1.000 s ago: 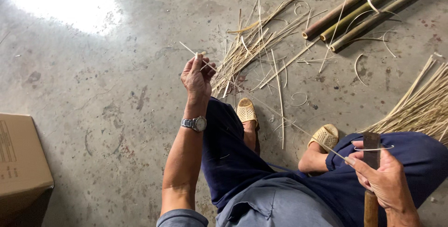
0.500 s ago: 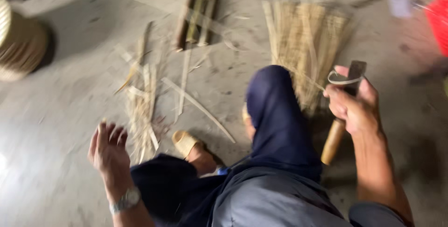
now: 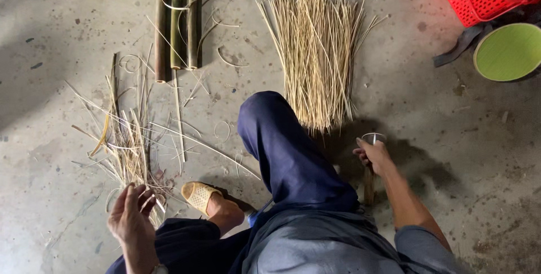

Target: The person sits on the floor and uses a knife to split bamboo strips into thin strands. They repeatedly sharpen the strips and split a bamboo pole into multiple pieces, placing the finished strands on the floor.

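Nearby, left hand [image 3: 131, 217] open over scraps [image 3: 127, 144], right hand [image 3: 375, 156] gripping knife [image 3: 370, 167], strip bundle [image 3: 318, 54] beyond knee [image 3: 265, 116].

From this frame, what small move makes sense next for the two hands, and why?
Probably the left hand closes on one strip from the scrap pile. It hangs open, holding nothing, right over those loose strips, while the right hand grips the wooden-handled knife upright beside the knee, clear of the neat splint bundle.

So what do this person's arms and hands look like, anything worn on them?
Both forearms are bare. The left hand has no glove, with a wristwatch just showing at the frame's bottom edge. The right hand is also ungloved, and a grey short sleeve covers that upper arm.
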